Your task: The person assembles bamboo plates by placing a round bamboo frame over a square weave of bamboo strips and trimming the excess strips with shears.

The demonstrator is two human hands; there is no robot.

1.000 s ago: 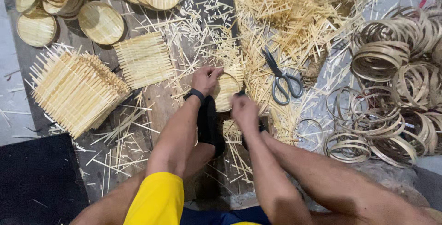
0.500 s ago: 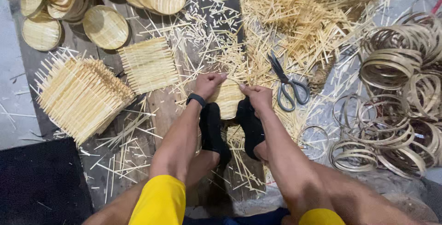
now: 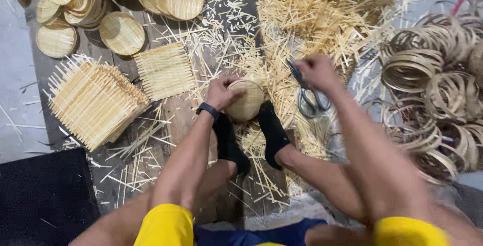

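My left hand (image 3: 222, 91) grips the edge of a small round woven bamboo tray (image 3: 247, 100), which stands between my two feet in black socks (image 3: 251, 137). My right hand (image 3: 316, 72) has reached out to the right and is closed over the top of the black-handled scissors (image 3: 309, 97) lying on the bamboo splinters. A black band sits on my left wrist.
A stack of square woven mats (image 3: 95, 100) and a single mat (image 3: 165, 71) lie to the left. Round finished trays (image 3: 121, 33) pile at the top left. A heap of bamboo strips (image 3: 327, 9) fills the top centre. Coiled bamboo rings (image 3: 437, 90) lie at right. A black mat (image 3: 43, 195) is at the bottom left.
My right hand has left the woven tray and moved right to the scissors. My left hand stays on the tray between my feet.
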